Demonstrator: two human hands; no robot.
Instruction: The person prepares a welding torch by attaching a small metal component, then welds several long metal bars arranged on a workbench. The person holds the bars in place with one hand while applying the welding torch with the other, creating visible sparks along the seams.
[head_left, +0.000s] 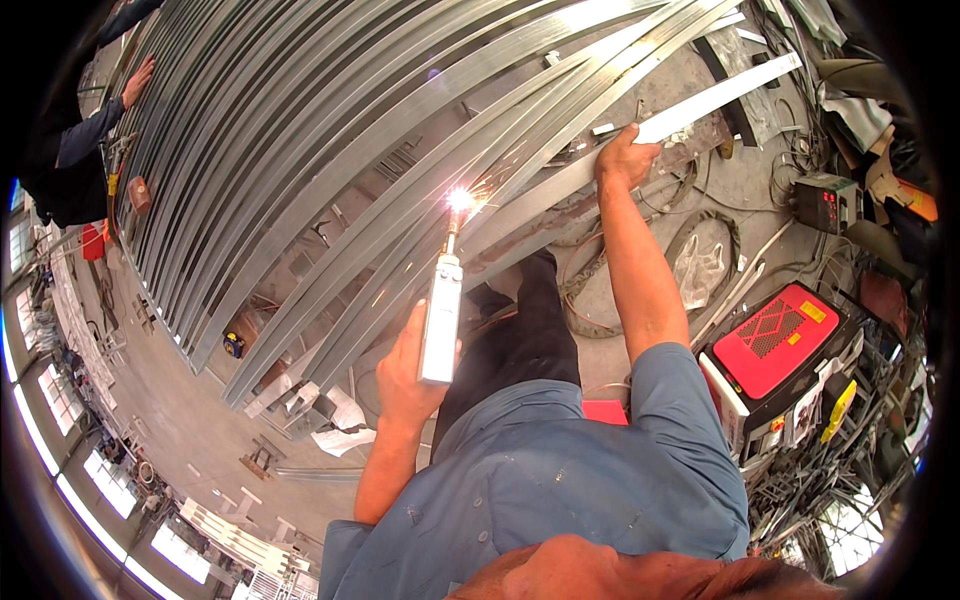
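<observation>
My left hand (405,365) is closed around a handheld welding gun (441,318) with a silver, box-shaped body and a narrow metal nozzle. A bright white-pink spot glows at the nozzle's tip, and sparks (484,190) fly from it against the metal tubes. My right hand (626,160), with the arm stretched forward, is wrapped around a long square metal tube (550,190). This tube runs from beside the sparks out to the upper right. Close by lies a dense row of long grey metal tubes (290,150). The exact spot under the glare is hidden.
At the far left another person's hand (138,82) rests near the tubes' edge. A red-topped machine (770,340) and a small box with a lit display (825,203) stand at right. Hoses (705,225) coil on the floor; a tape measure (233,344) lies lower left.
</observation>
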